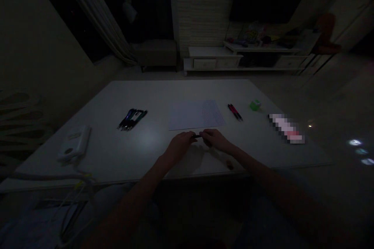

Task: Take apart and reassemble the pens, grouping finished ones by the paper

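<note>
Between my two hands is a thin dark pen (197, 136), held level just above the near part of the white table. My left hand (181, 142) has its fingers closed on one end. At the other end, the fingers of my right hand (214, 139) pinch it. Just beyond the hands lies a sheet of paper (187, 114) with lines of writing on its right part. Two pens with red and black barrels (235, 112) lie side by side to the right of the paper. A bundle of dark pens (133, 119) rests on the left.
A small green container (255, 105) stands at the right, near a blurred-out phone-like object (286, 128). On the left sits a white power strip (74, 142) with cables. A small brown object (230, 164) lies by the table's (152, 89) front edge. The room is dim.
</note>
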{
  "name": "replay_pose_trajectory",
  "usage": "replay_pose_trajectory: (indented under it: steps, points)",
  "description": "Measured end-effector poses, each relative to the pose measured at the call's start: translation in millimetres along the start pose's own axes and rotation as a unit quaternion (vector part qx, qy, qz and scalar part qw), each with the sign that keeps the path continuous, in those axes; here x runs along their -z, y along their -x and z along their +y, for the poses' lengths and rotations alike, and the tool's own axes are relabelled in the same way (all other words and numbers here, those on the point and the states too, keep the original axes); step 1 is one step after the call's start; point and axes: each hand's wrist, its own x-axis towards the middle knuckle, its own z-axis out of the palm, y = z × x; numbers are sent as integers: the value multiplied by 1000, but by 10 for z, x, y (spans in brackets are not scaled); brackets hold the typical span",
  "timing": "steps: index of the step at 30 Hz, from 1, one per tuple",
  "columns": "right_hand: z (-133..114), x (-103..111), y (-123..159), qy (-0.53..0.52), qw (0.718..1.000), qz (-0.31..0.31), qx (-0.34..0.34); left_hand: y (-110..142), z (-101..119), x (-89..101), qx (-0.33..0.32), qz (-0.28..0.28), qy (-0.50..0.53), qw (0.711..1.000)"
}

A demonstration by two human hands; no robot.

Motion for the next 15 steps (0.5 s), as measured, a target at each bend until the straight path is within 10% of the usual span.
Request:
replay_pose_trajectory:
  steps: [9, 15]
  points:
    - [-45, 197, 32, 206, 959, 189, 46, -7, 30, 43, 118, 50, 114, 985]
    - [-63, 77, 113, 391, 912, 51, 111, -13, 233, 5, 103, 17, 296, 949]
